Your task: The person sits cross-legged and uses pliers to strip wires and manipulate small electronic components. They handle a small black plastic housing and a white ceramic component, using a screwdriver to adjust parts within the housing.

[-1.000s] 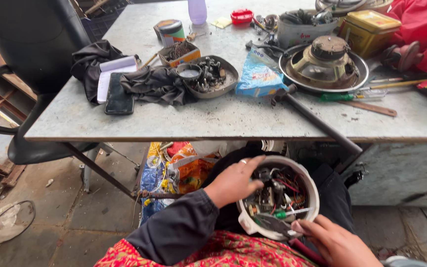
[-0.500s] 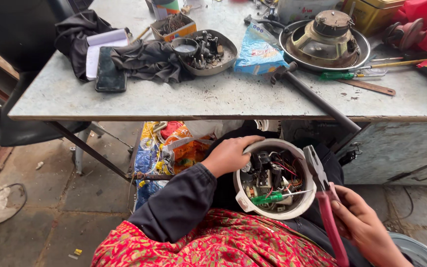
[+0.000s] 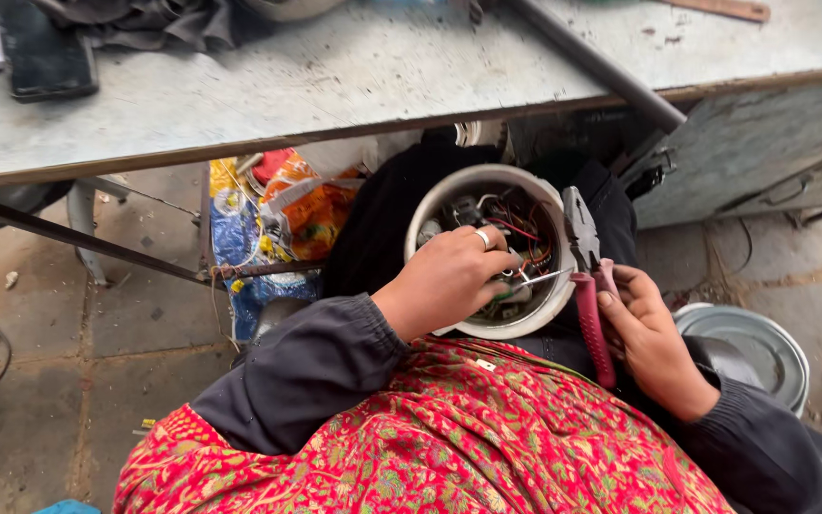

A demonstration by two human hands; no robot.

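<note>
- I see my left hand (image 3: 444, 281) curled over the near rim of a round white plastic housing full of coloured wires and small parts (image 3: 449, 195), which sits on my lap just below the near edge of the table.
- Its fingers (image 3: 499, 257) are bent down into the housing among the wires; a silver ring (image 3: 483, 238) shows on one of them. I cannot tell what the fingertips pinch, if anything.
- My right hand (image 3: 654, 338) is closed around the red-handled pliers with grey metal jaws (image 3: 584, 276), gripping the handles low down.
- The pliers stand nearly upright against the right side of the housing, jaws up and shut, touching its rim.
- A thin silvery metal strip (image 3: 535, 279) juts from the housing's right side, between my left fingertips and the pliers.
- The grey scuffed tabletop (image 3: 335, 86) fills the top of the view; a dark metal rod (image 3: 601, 67) runs off its near edge toward the right.
- Under the table's near edge, left of the housing, lie crumpled orange and blue plastic wrappers (image 3: 268, 219).
- On the floor by my right wrist rests a round grey metal lid (image 3: 758, 347).
</note>
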